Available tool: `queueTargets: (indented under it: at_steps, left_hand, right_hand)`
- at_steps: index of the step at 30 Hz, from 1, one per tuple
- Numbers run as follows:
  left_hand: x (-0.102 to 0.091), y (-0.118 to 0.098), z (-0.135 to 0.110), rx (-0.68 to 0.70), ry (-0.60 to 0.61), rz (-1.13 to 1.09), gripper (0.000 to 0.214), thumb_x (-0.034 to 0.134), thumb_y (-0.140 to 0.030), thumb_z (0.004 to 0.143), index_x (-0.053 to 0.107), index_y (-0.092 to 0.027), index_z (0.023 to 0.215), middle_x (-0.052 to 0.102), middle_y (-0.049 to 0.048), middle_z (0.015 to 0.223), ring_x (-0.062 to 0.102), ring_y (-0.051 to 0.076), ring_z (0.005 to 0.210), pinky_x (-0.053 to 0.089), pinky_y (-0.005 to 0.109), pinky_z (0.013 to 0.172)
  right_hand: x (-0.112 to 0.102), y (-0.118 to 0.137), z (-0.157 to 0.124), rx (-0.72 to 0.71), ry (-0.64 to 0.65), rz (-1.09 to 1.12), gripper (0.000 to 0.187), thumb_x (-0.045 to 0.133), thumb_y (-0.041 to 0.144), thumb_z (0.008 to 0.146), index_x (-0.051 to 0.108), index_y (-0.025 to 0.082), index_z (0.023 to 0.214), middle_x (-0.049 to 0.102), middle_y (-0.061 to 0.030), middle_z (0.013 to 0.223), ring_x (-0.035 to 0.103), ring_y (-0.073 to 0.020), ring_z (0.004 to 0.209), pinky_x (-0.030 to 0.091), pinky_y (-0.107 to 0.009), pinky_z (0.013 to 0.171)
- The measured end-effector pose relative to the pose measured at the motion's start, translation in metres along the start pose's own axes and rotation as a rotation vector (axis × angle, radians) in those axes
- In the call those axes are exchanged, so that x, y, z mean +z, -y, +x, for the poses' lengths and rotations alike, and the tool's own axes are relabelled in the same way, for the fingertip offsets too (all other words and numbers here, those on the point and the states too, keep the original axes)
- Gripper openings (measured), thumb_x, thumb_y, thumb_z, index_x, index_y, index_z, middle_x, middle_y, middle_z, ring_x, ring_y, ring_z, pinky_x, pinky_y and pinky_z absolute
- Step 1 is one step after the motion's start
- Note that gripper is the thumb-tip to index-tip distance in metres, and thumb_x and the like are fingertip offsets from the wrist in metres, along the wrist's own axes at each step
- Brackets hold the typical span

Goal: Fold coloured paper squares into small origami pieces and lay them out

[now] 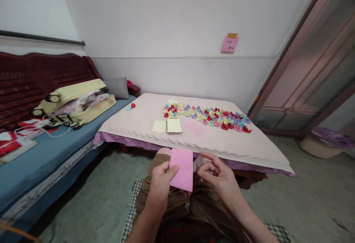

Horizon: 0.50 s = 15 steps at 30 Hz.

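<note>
My left hand [161, 180] pinches a sheet of pink paper [183, 171] by its left edge, thumb on top, above my lap. To the right of the sheet, my right hand [219, 173] is apart from it, with fingers loosely bent and spread and nothing visible in them. On the table ahead lie a stack of pale yellow paper squares [174, 126] and a single yellow sheet [159, 126] beside it. A loose pink sheet [194, 127] lies flat to their right. Behind these stand rows of small folded paper pieces [213, 115] in many colours.
The low table [138, 137] has a cream cloth and stands against the wall. Left is a wooden bench with a blue cushion [83, 136], bearing an open yellow suitcase [80, 102] and a grey pillow [118, 88]. A bin [318, 147] stands right, near the door. A pink note [230, 44] hangs above.
</note>
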<state>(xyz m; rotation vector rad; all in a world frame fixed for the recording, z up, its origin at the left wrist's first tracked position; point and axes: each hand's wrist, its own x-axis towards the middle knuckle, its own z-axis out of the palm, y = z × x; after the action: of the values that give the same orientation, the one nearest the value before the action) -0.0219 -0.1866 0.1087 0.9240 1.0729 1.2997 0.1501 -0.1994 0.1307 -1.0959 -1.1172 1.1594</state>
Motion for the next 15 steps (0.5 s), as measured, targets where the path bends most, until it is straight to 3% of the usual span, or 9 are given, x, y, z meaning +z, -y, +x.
queueTargets:
  at_steps: [6, 10, 15]
  left_hand:
    - [0.001, -0.002, -0.004, 0.063, 0.069, 0.104, 0.027, 0.072, -0.039, 0.07, 0.072, -0.012, 0.069, 0.061, -0.0002, 0.058, 0.052, 0.013, 0.056, 0.041, 0.023, 0.054]
    - [0.002, -0.003, -0.005, 0.109, 0.097, 0.192, 0.024, 0.07, -0.036, 0.073, 0.071, -0.012, 0.069, 0.058, -0.0019, 0.057, 0.047, 0.011, 0.053, 0.037, 0.021, 0.051]
    - [-0.001, -0.006, 0.0, 0.211, 0.025, 0.275, 0.013, 0.071, -0.027, 0.068, 0.072, -0.015, 0.063, 0.065, 0.0017, 0.067, 0.055, 0.016, 0.068, 0.042, 0.024, 0.063]
  right_hand:
    - [0.006, -0.003, -0.005, 0.206, 0.126, -0.037, 0.026, 0.07, 0.039, 0.073, 0.064, 0.015, 0.08, 0.057, 0.0049, 0.042, 0.037, -0.0062, 0.031, 0.023, -0.019, 0.035]
    - [0.012, -0.006, -0.005, 0.223, 0.09, -0.028, 0.028, 0.069, 0.039, 0.072, 0.058, 0.016, 0.059, 0.054, 0.0054, 0.036, 0.028, -0.0036, 0.027, 0.015, -0.018, 0.034]
    - [0.01, -0.007, -0.003, 0.222, 0.063, -0.029, 0.028, 0.071, 0.036, 0.07, 0.058, 0.017, 0.055, 0.055, 0.0046, 0.035, 0.028, -0.0037, 0.027, 0.014, -0.018, 0.034]
